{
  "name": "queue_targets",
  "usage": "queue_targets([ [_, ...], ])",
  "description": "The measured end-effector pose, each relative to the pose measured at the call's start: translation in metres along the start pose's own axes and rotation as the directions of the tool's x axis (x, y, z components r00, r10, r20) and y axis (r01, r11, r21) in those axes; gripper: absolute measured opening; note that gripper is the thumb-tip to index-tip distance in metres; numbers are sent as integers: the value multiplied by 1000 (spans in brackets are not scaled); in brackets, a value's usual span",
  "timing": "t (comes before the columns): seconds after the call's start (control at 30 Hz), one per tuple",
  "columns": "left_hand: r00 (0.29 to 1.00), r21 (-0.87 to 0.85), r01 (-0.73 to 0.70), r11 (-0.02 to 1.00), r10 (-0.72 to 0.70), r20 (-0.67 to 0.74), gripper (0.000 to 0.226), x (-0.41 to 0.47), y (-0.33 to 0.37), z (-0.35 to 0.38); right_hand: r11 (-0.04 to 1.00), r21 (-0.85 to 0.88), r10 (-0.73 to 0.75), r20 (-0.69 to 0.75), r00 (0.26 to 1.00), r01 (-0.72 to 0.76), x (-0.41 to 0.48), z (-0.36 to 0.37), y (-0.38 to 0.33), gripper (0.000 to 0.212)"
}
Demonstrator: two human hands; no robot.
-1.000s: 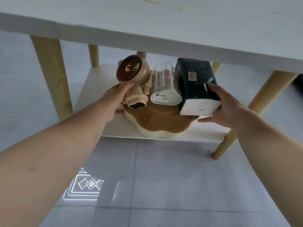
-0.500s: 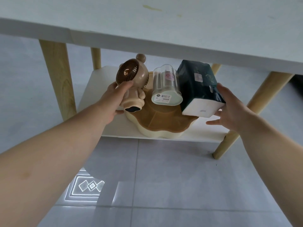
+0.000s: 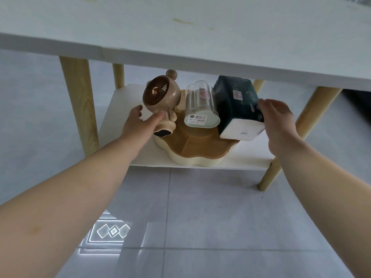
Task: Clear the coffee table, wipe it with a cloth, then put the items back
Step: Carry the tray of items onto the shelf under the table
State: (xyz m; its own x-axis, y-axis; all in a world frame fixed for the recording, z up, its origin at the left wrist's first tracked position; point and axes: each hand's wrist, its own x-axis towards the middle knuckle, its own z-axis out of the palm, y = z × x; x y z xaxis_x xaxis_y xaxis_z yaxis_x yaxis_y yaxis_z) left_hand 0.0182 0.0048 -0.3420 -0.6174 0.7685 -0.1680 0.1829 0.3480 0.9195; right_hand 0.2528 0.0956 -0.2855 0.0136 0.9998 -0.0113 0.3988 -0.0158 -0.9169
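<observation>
Nothing on these things is clear enough for me to read.
The clear container (image 3: 200, 103) turns its base to me, with a white label (image 3: 195, 121) that carries a barcode (image 3: 200, 117) and lines of small print, all too fine for me to make out. A pinkish sticker (image 3: 203, 94) on its wall shows a blurred picture. The dark tissue pack (image 3: 234, 109) bears a small pale tag (image 3: 237, 95) and a faint gold mark (image 3: 250, 94), both illegible.
</observation>
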Motion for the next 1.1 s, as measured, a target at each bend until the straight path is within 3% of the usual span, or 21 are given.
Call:
queue_targets([
  [0.13,985,166,-144,976,158,-72,63,-14,7,-7,998,-49,-53,-56,997,51,-1,-5,-5,7],
  [0.23,936,258,-308,916,340,-92,49,-35,10,-19,984,-129,-136,-124,983,120,-16,-9,-10,31],
  [0.3,920,323,-371,870,392,1,33,-55,15,-27,975,-176,-162,-129,978,139,-36,-11,-20,35],
  [0.4,901,331,-433,838,393,183,19,-88,28,-34,988,-93,-126,-17,992,124,-76,-12,-38,28],
  [0.53,744,217,-663,716,596,303,28,-133,70,-40,959,73,-282,182,942,273,-135,-26,-75,30],
  [0.63,670,137,-734,665,677,306,25,-156,102,-42,888,227,-439,157,884,401,-159,-51,-108,9],
  [0.7,569,157,-820,551,755,325,21,-166,123,-40,847,214,-512,88,854,486,-152,-71,-130,14],
  [0.8,455,174,-890,421,834,313,19,-165,164,-32,822,29,-569,-1,823,568,-109,-104,-154,13],
  [0.9,511,262,-855,447,811,284,24,-153,199,-15,802,-302,-558,-70,827,515,-47,-141,-154,18],
  [1.0,685,411,-715,565,685,249,31,-135,224,7,739,-613,-393,-54,918,280,9,-179,-140,39],
  [1.1,821,491,-564,664,516,244,43,-109,232,23,646,-757,-195,-43,980,95,49,-211,-126,56],
])
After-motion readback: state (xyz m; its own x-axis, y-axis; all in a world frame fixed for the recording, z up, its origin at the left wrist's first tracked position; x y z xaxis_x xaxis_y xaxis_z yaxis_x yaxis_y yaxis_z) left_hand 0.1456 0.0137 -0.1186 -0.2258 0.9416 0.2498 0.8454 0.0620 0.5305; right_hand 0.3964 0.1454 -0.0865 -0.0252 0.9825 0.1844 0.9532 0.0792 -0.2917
